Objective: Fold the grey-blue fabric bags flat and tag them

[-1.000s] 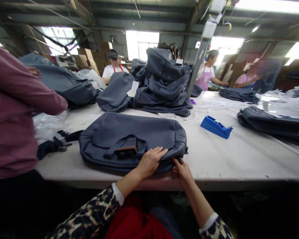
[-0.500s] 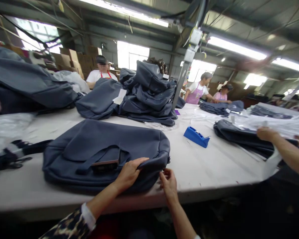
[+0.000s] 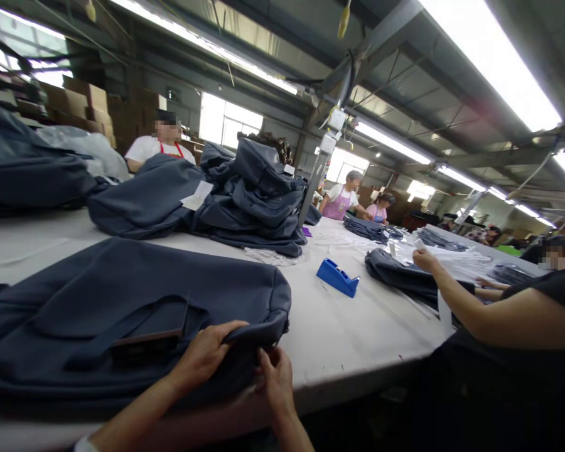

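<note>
Far left, a pile of dark bags point(image 3: 28, 172) runs out of my view, with crumpled clear plastic point(image 3: 87, 150) behind it; I can't make out whether anything is inside the plastic. The navy bag point(image 3: 132, 289) lies flat before me on the white table point(image 3: 376, 329), its left end cut off. On it, under the carry strap, sits a dark, pink-edged card point(image 3: 145, 345) — too dim to read. The bag's inside is out of sight, so I can't tell what it holds. My left hand point(image 3: 206, 349) is closed over the fold near the bag's right end, with some fingers hidden beneath. Behind, a heap of similar bags point(image 3: 258, 198) is piled up, a white tag point(image 3: 197, 195) resting on one. My right hand point(image 3: 277, 375) is at the lower right corner, half curled, thumb and fingertips close together; I cannot tell whether they grip anything. Farther right stands a blue tape dispenser point(image 3: 338, 277), then a co-worker's hand point(image 3: 424, 258) above a dark folded bag point(image 3: 395, 273) — partly covered by their arm.
</note>
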`<action>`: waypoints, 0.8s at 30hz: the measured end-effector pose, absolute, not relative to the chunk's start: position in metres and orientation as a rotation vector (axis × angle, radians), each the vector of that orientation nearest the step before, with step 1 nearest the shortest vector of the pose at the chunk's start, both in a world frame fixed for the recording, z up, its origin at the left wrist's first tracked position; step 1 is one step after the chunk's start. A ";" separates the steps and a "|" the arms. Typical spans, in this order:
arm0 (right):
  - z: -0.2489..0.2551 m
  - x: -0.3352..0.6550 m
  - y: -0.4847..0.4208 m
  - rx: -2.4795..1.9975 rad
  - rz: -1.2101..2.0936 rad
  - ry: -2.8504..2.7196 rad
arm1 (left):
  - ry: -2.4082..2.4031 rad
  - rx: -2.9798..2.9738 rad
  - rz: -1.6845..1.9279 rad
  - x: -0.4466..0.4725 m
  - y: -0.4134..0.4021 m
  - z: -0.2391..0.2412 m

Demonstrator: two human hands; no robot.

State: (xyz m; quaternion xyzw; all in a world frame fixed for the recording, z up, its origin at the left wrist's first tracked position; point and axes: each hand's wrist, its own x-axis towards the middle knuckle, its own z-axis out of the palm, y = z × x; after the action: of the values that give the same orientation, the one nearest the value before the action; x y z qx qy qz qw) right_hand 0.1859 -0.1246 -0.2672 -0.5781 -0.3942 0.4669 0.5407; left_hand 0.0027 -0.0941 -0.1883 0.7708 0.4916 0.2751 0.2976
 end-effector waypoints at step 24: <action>-0.280 0.211 -0.143 -1.337 -0.134 -2.243 | 1.280 2.136 0.609 0.004 -0.090 -0.185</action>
State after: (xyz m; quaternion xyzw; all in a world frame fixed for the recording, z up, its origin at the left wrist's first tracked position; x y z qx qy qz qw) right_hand 0.2115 -0.1433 -0.2803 -0.4939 -0.8282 -0.0495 0.2603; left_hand 0.0044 -0.0897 -0.1846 0.7987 0.4786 0.2277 0.2850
